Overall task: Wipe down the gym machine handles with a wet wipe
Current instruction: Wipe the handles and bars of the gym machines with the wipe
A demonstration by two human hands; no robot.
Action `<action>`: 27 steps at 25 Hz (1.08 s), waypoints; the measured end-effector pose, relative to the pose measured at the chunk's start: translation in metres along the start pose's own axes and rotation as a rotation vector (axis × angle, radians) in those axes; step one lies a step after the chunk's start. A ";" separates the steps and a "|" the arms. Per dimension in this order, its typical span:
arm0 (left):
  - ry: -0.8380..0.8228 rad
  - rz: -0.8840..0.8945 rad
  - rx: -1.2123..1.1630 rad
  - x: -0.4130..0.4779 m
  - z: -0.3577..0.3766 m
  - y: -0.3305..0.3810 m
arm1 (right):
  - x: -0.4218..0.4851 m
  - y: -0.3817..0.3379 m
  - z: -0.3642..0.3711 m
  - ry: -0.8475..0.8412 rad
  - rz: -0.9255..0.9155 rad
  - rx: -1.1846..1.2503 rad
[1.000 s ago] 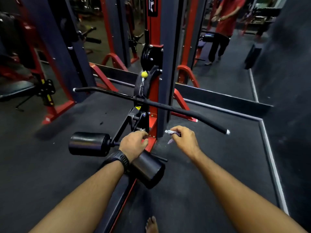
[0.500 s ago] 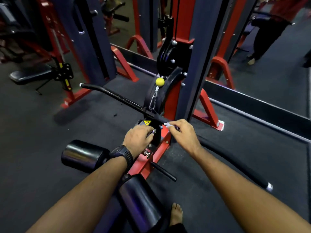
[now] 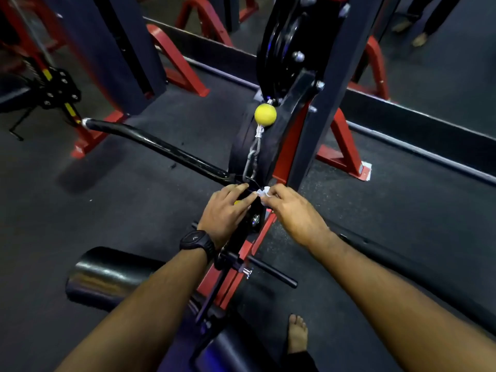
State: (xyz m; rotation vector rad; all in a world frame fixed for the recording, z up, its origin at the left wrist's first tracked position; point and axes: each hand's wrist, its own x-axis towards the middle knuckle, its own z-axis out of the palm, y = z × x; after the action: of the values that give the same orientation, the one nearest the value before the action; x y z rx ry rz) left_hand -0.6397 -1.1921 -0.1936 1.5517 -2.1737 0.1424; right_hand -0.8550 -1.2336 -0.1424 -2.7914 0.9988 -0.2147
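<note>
Risk: I am judging that the small crumpled white wet wipe (image 3: 264, 193) may be snagging on the silver chain (image 3: 252, 159), or skimming the long black metal pull-down bar (image 3: 161, 149), because it is bunched so tight.
Right hand (image 3: 292, 213): pinching the wipe at its fingertips.
Left hand (image 3: 225, 210): fingers lying straight, holding nothing, tips just beside the wipe.
Wipe: sitting between both hands, at the bar's middle.

- black watch (image 3: 197, 241), chunky round case, matte strap, on the wrist behind my left hand (image 3: 224, 210)
- left forearm (image 3: 150, 304) and right forearm (image 3: 389, 294) bare
- one bare foot (image 3: 297, 334), dark trouser hem (image 3: 300, 362) at the ankle
</note>
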 end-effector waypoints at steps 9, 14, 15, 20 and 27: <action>0.148 0.004 -0.068 -0.002 0.019 -0.007 | -0.018 -0.010 -0.011 -0.038 0.162 0.036; 0.133 -0.009 -0.028 -0.001 0.016 -0.003 | -0.009 -0.013 -0.012 -0.065 0.151 -0.030; 0.141 -0.007 -0.015 0.000 0.015 -0.003 | -0.003 -0.016 -0.013 -0.066 0.121 -0.045; 0.187 -0.060 0.046 0.005 0.009 0.007 | -0.041 -0.001 -0.020 -0.042 0.278 0.041; 0.171 -0.172 0.003 0.005 0.011 0.019 | -0.020 0.016 -0.015 0.036 0.349 0.264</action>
State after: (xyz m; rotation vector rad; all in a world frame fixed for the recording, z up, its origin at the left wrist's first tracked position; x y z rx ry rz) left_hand -0.6618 -1.1930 -0.1976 1.6561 -1.9012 0.2143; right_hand -0.8831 -1.2350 -0.1330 -2.3424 1.3360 -0.3232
